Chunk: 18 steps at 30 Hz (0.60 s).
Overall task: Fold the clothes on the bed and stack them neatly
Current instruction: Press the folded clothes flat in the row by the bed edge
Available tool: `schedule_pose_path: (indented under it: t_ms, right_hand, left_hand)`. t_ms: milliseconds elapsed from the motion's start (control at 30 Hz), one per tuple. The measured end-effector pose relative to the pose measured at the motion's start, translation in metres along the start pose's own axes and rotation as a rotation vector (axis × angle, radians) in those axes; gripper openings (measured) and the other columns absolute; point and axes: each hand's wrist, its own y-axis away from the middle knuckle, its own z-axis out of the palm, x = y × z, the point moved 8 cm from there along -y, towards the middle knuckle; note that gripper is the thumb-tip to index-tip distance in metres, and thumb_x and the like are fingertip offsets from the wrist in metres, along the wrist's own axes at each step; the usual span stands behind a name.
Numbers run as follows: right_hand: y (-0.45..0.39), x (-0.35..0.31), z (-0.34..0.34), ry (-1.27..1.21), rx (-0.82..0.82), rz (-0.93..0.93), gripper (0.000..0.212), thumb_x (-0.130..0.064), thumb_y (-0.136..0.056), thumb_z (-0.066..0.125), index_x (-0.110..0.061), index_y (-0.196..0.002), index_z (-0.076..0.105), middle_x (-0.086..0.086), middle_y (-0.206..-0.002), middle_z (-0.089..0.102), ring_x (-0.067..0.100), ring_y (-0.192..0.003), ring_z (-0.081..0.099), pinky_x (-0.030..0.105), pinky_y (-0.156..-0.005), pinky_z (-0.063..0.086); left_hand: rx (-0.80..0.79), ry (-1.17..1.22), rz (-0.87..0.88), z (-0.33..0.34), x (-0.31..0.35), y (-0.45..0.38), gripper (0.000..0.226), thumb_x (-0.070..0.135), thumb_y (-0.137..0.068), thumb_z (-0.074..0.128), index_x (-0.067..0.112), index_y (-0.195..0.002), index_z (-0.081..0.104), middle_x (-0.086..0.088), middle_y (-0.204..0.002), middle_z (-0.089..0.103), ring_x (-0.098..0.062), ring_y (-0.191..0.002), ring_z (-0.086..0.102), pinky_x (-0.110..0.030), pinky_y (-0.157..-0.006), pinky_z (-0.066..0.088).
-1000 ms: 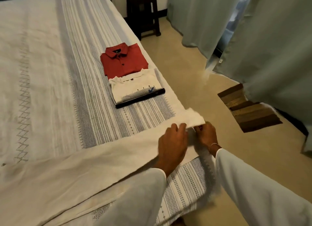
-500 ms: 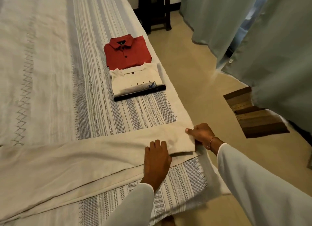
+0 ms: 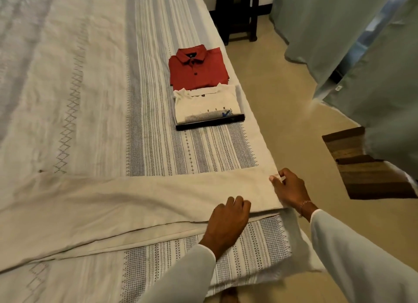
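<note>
Left hand [image 3: 228, 221] now fingers-curled on cream cloth [image 3: 135, 201], right hand [image 3: 290, 189] pinching its end.

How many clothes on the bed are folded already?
3 visible: a red shirt farthest along the bed's right edge, a white T-shirt just nearer, stacked on a dark garment showing only its edge. More could hide in that stack. The long cream cloth is unfinished.
</note>
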Motion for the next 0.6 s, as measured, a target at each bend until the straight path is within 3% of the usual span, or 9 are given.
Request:
schedule_pose_path:
  t_ms: [100, 233, 367, 500, 600]
  right_hand:
    - [0.007, 0.012, 0.006, 0.041, 0.038, 0.008, 0.024, -0.042, -0.098, 0.059, -0.019, -0.101, 0.055, 0.012, -0.097, 0.069, 0.036, -0.092, 0.064, 0.033, -0.070, 0.041]
    - [0.017, 0.012, 0.010, 0.159, 0.121, 0.009, 0.044, -0.051, -0.100, 0.049, -0.011, -0.113, 0.057, 0.018, -0.106, 0.069, 0.041, -0.098, 0.063, 0.038, -0.075, 0.047]
    - [0.026, -0.004, 0.014, 0.215, 0.181, 0.016, 0.044, -0.045, -0.102, 0.047, -0.005, -0.118, 0.054, 0.021, -0.117, 0.064, 0.044, -0.104, 0.062, 0.043, -0.080, 0.048]
    - [0.024, -0.010, 0.015, 0.274, 0.173, 0.023, 0.039, -0.039, -0.104, 0.043, -0.002, -0.117, 0.049, 0.024, -0.119, 0.062, 0.047, -0.105, 0.061, 0.046, -0.082, 0.048]
    - [0.026, -0.016, 0.015, 0.333, 0.185, 0.028, 0.040, -0.038, -0.105, 0.041, 0.000, -0.119, 0.047, 0.027, -0.119, 0.062, 0.048, -0.105, 0.061, 0.048, -0.083, 0.049]
  left_hand:
    - [-0.065, -0.006, -0.117, 0.020, -0.032, 0.026, 0.045, 0.008, -0.057, 0.085, 0.012, -0.093, 0.059, -0.007, -0.085, 0.058, -0.026, -0.073, 0.055, -0.038, -0.055, 0.049]
    - [-0.082, -0.061, -0.256, 0.029, -0.078, 0.061, 0.020, 0.022, -0.077, 0.069, 0.013, -0.092, 0.057, -0.007, -0.086, 0.054, -0.027, -0.076, 0.049, -0.043, -0.064, 0.045]
    - [-0.095, -0.105, -0.316, 0.031, -0.109, 0.077, 0.024, 0.028, -0.082, 0.071, 0.013, -0.099, 0.063, -0.010, -0.092, 0.059, -0.029, -0.080, 0.054, -0.043, -0.065, 0.048]
    - [-0.156, -0.023, -0.424, 0.033, -0.125, 0.078, 0.033, 0.041, -0.097, 0.049, 0.017, -0.117, 0.059, -0.008, -0.116, 0.059, -0.028, -0.102, 0.054, -0.041, -0.080, 0.048]
    - [-0.198, 0.052, -0.420, 0.035, -0.129, 0.073, 0.036, 0.040, -0.100, 0.045, 0.017, -0.126, 0.054, -0.008, -0.127, 0.054, -0.029, -0.114, 0.048, -0.040, -0.088, 0.046]
